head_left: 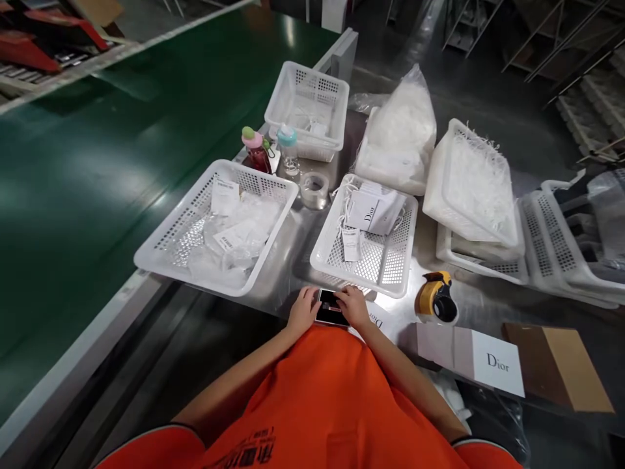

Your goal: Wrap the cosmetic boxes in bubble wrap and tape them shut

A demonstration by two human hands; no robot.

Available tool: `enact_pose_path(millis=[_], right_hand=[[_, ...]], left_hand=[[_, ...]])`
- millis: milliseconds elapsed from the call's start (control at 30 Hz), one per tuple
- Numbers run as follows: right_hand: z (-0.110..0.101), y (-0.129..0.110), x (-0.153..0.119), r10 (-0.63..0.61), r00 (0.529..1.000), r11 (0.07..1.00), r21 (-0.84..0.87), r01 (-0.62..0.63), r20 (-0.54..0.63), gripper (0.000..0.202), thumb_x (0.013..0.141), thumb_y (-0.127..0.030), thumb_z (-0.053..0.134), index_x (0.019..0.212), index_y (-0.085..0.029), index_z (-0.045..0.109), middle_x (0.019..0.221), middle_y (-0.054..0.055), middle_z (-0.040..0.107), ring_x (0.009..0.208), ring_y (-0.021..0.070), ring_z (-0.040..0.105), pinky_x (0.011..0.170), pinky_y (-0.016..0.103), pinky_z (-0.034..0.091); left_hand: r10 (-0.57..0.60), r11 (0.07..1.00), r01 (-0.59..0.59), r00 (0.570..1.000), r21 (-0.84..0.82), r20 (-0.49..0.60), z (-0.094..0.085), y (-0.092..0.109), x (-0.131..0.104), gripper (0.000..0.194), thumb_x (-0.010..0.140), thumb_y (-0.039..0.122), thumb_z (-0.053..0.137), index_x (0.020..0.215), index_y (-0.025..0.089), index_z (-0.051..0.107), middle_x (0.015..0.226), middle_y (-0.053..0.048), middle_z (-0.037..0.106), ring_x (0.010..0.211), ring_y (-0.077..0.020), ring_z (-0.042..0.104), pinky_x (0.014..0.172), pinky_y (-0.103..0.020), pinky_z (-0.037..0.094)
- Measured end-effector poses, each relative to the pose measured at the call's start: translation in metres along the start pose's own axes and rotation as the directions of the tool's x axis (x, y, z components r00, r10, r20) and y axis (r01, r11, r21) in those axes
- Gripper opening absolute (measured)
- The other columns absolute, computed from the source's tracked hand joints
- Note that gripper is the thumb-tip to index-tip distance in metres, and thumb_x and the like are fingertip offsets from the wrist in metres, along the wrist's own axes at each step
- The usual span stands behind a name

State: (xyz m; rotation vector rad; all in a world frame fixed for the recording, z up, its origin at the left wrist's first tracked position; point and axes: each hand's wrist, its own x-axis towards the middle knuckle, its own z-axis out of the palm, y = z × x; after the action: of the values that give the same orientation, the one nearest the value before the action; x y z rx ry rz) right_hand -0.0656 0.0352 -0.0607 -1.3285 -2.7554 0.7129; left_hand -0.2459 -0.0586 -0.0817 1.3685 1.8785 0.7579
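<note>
The left hand (303,310) and right hand (355,306) touch opposite sides of a flat, white-edged dark item (333,309) just in front of the central basket (356,280); how tightly the fingers close cannot be told. The step in hand appears to be positioning or checking it; further handling calls for level, two-sided support. Right of that basket, a tape dispenser (428,297) stands on the worktop (293,260).

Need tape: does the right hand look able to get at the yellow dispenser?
Likely yes: the right hand is at the small black item, but nothing visible blocks the way to the yellow dispenser.
</note>
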Motion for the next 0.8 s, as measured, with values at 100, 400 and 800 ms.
enact_pose_path(millis=[100, 400, 800], right_hand=[[0.004, 0.002, 0.002, 0.006, 1.0, 1.0, 0.013, -0.006, -0.001, 0.029, 0.096, -0.021, 0.058, 0.118, -0.027, 0.076, 0.108, 0.009, 0.068, 0.104, 0.0246, 0.057, 0.092, 0.039, 0.045], [0.0, 0.034, -0.063, 0.143, 0.97, 0.989, 0.062, -0.133, -0.199, 0.041, 0.095, -0.032, 0.056, 0.132, -0.017, 0.063, 0.131, 0.017, 0.059, 0.122, 0.0295, 0.053, 0.107, 0.047, 0.044], [-0.013, 0.082, -0.128, 0.233, 0.958, 0.972, 0.062, -0.225, -0.165, 0.067, 0.074, -0.041, 0.073, 0.134, -0.017, 0.053, 0.15, 0.021, 0.047, 0.14, 0.0378, 0.043, 0.114, 0.054, 0.038]], left_hand=[[0.038, 0.995, -0.043, 0.998, 0.094, 0.059, 0.003, 0.007, 0.007, 0.044, 0.091, 0.016, 0.056, 0.134, 0.02, 0.058, 0.14, -0.014, 0.052, 0.125, -0.0289, 0.058, 0.107, -0.047, 0.051], [0.044, 0.993, -0.063, 0.983, 0.102, 0.18, -0.002, -0.003, 0.004, 0.057, 0.087, 0.024, 0.066, 0.142, 0.026, 0.053, 0.152, -0.012, 0.045, 0.128, -0.0295, 0.059, 0.105, -0.044, 0.053], [0.015, 0.983, 0.053, 0.929, -0.173, 0.369, -0.014, -0.018, 0.002, 0.113, 0.066, 0.017, 0.08, 0.163, 0.026, 0.022, 0.17, -0.019, 0.023, 0.113, -0.0285, 0.066, 0.094, -0.045, 0.058]])
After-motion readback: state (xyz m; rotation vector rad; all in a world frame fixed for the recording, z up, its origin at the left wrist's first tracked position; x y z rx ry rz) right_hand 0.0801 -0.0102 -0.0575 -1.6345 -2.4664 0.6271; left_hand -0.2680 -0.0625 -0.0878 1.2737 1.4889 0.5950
